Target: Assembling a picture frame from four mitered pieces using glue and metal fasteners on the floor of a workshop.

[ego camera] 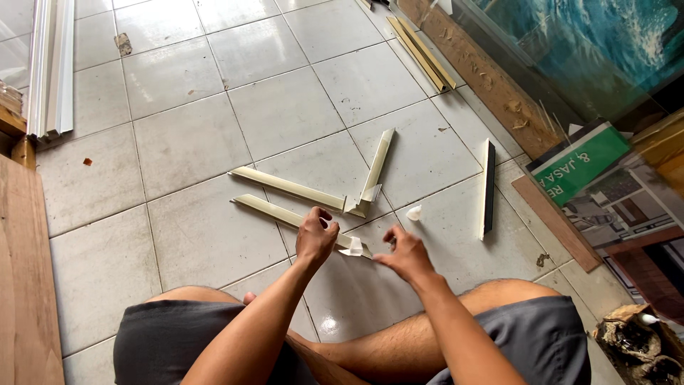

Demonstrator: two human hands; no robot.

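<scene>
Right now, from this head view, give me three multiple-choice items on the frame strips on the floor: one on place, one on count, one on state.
1. Where does the dark-edged strip lie?
A. to the right of the joined pair
B. on the wooden board
C. across the person's lap

2. How many cream strips lie on the tiles just ahead of the hands?
A. one
B. three
C. six

3. How is the near cream strip handled?
A. untouched
B. both hands at its right end
C. lifted overhead

Answers: 1 A, it lies alone right of the joined pair. 2 B, two joined at a corner plus the near one. 3 B, left hand and right hand meet at its taped end.
</scene>
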